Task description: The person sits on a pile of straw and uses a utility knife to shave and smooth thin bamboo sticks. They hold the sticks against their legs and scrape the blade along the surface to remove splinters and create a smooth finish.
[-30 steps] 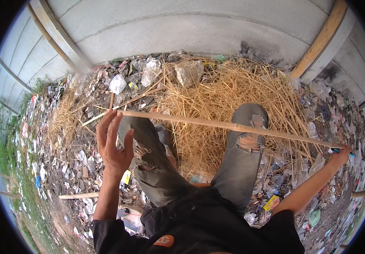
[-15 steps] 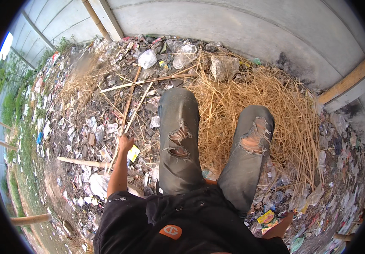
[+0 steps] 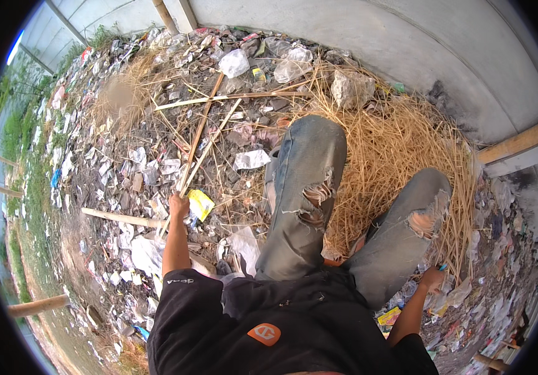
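Observation:
My left hand [image 3: 179, 205] is closed around long thin bamboo strips [image 3: 211, 144], which slant up and away from it over the littered ground. Their short lower ends stick out below the fist. Beside that hand lies a yellow and white wrapper [image 3: 201, 205]. At the right, next to my bent knee, my right hand [image 3: 432, 279] is closed, with a small blue-green bit showing at its fingertips; what it belongs to cannot be made out. Dry straw [image 3: 400, 140] lies in a heap under and beyond my legs, close to the right hand.
A thicker pole [image 3: 122, 218] lies left of my left hand. Another split strip [image 3: 231, 97] lies crosswise farther off. A rock [image 3: 352, 89] sits at the straw's far edge, before a grey panel wall [image 3: 369, 31]. Plastic scraps cover the soil.
My right hand has come up and forward beside my right knee, now in fuller view. Both knees appear farther right. The left hand still grips the strips.

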### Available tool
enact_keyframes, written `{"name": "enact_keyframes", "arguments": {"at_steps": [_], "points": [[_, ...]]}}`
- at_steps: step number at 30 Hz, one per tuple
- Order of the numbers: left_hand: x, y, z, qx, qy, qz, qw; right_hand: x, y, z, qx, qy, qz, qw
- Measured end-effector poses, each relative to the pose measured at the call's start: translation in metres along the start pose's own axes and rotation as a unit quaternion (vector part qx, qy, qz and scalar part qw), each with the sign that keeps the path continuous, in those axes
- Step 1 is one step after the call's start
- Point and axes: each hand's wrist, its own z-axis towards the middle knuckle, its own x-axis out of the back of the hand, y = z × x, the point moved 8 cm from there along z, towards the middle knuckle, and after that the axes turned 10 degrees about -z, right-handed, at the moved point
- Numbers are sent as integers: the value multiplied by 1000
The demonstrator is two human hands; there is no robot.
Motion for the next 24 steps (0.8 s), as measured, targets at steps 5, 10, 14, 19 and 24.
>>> {"name": "enact_keyframes", "arguments": {"at_steps": [5, 10, 14, 19, 24], "points": [[9, -21, 48, -4, -16, 13, 1000, 94, -67, -31, 100, 133, 45, 985], [-46, -15, 58, -10, -82, 56, 995, 25, 24, 58, 144, 147, 44, 977], [-48, -11, 33, 43, -90, 46, 994, 10, 25, 78, 145, 129, 95, 976], [-40, -24, 36, 49, -23, 123, 991, 63, -5, 74, 229, 213, 267, 911], [-38, -27, 23, -15, 57, 167, 984, 141, -80, 65, 182, 45, 379, 906]]}}
